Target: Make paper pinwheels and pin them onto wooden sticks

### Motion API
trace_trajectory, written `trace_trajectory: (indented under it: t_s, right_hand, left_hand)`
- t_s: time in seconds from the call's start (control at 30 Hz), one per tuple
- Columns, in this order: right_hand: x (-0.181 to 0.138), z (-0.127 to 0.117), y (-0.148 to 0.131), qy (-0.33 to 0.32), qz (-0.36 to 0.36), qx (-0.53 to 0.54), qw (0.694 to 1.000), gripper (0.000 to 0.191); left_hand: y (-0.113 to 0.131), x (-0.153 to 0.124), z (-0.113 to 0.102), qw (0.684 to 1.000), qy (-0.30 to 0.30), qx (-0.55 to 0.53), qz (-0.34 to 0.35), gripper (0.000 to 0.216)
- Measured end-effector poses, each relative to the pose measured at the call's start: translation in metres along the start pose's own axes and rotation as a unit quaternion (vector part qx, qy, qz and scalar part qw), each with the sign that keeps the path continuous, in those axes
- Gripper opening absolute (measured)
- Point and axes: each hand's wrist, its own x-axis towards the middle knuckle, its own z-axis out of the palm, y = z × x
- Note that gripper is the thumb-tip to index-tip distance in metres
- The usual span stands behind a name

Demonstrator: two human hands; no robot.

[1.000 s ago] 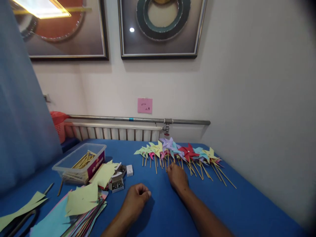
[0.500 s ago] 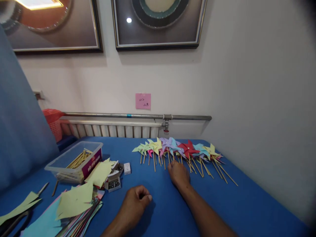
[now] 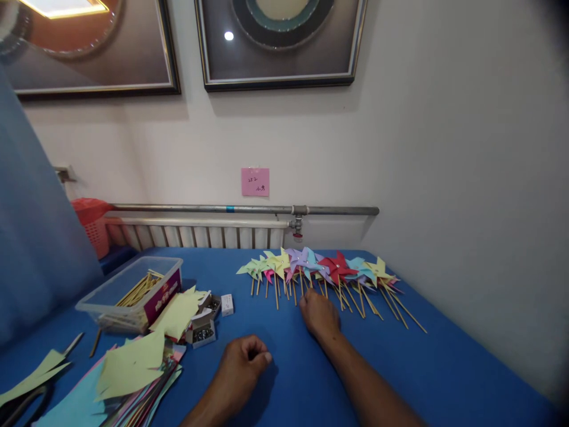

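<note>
Colourful paper pinwheels [image 3: 340, 265] on thin wooden sticks lie overlapping in a row at the table's far side. My right hand [image 3: 319, 314] is closed at the lower ends of the sticks near the middle of the row, below a purple pinwheel [image 3: 299, 258]. A stick runs into its fingers, though the fingertips are partly hidden. Closer to me, my left hand [image 3: 244, 365] hovers over or rests on the blue tabletop, fingers curled toward the thumb, with nothing visible in them. Two small open boxes of metal pins [image 3: 203, 335] stand to its left.
A clear plastic tub [image 3: 166, 267] of wooden sticks stands at the left. Cut yellow paper [image 3: 131, 365] lies on stacked coloured sheets, with scissors [image 3: 33, 406] beside them. A small white box [image 3: 227, 305] is near the pins. A radiator [image 3: 213, 235] runs behind the table.
The whole view has shifted slightly. Both hands keep practically the same place and pose, and the pinwheels stay as they were.
</note>
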Motion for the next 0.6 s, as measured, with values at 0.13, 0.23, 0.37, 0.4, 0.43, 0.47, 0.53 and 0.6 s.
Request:
trace_trajectory:
  t_s: [0.13, 0.23, 0.37, 0.4, 0.43, 0.47, 0.53, 0.6]
  right_hand:
    - [-0.0005, -0.0002, 0.0004, 0.000, -0.002, -0.003, 1.000, 0.036]
    - [-0.0003, -0.0001, 0.0009, 0.000, -0.003, -0.004, 1.000, 0.035]
    - [0.0009, 0.0002, 0.0011, -0.002, -0.003, -0.007, 1.000, 0.035]
    - [0.0012, 0.0004, 0.0011, -0.002, -0.002, -0.008, 1.000, 0.035]
    - [0.0015, 0.0006, 0.0011, -0.003, -0.001, -0.009, 1.000, 0.035]
    - [0.0017, 0.0009, 0.0012, -0.003, -0.001, -0.009, 1.000, 0.035]
    - [0.0018, 0.0015, 0.0014, -0.002, 0.000, -0.008, 1.000, 0.035]
    - [0.0017, 0.0020, 0.0018, 0.000, -0.001, -0.007, 1.000, 0.034]
  left_hand:
    - [0.0006, -0.0002, -0.0002, 1.000, 0.002, 0.004, 0.004, 0.017]
    - [0.0011, -0.0002, -0.0004, 1.000, 0.000, 0.013, -0.001, 0.016]
    - [0.0003, 0.0002, -0.0006, 1.000, -0.001, 0.022, 0.004, 0.017]
    - [-0.0003, 0.0005, -0.0007, 1.000, -0.004, 0.022, 0.003, 0.017]
    - [-0.0008, 0.0007, -0.0008, 1.000, -0.007, 0.022, 0.002, 0.018]
    - [-0.0014, 0.0009, -0.0009, 1.000, -0.010, 0.022, 0.000, 0.018]
    - [-0.0022, 0.0012, -0.0012, 1.000, -0.013, 0.025, 0.001, 0.018]
    - [-0.0026, 0.0012, -0.0015, 0.999, -0.013, 0.029, 0.003, 0.017]
